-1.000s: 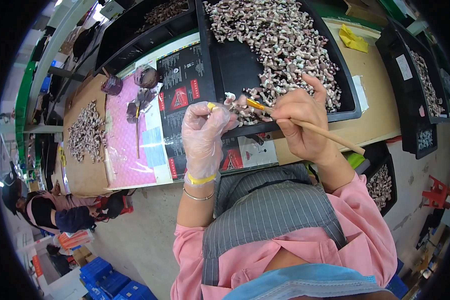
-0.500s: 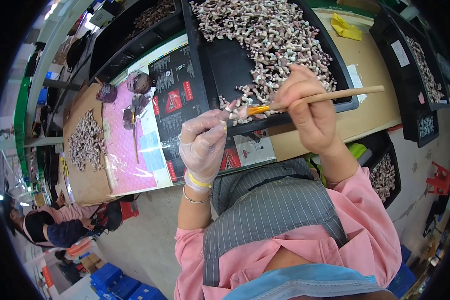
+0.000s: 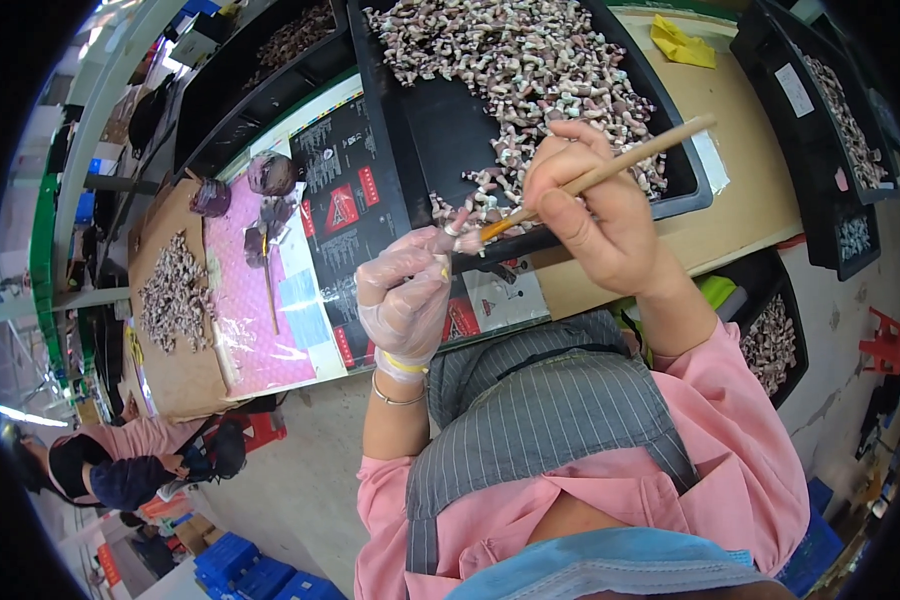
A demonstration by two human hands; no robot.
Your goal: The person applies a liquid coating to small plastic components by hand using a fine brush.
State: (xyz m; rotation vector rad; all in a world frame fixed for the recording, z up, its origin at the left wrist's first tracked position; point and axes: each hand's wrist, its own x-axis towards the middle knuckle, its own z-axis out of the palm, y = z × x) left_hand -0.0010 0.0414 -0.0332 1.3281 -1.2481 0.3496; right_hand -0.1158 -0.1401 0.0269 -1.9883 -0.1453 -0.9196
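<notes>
In a clear plastic glove, my left hand (image 3: 402,305) is closed, pinching a small pinkish-purple molded piece (image 3: 455,226) by its fingertips. My bare right hand (image 3: 605,225) grips a paintbrush (image 3: 660,150) with a pale wooden handle, tilted up to the right. Its bristles meet the right side of the piece, or nearly so; the exact contact is too small to tell. Beyond both hands lies a black tray (image 3: 445,125) with a large heap of similar small pink, white and purple pieces (image 3: 540,75).
Left on the table, a jar (image 3: 273,173) and a smaller pot (image 3: 209,197) stand near a second brush (image 3: 270,285) and a pile of pieces (image 3: 173,290) on cardboard. A yellow cloth (image 3: 682,42) lies at the far right. More trays (image 3: 820,150) stand right. A person (image 3: 120,465) sits lower left.
My right hand has shifted slightly, and the brush handle now slants up more steeply. Its bristles have moved a little left and down along the piece. My left hand has dropped slightly, keeping its pinch.
</notes>
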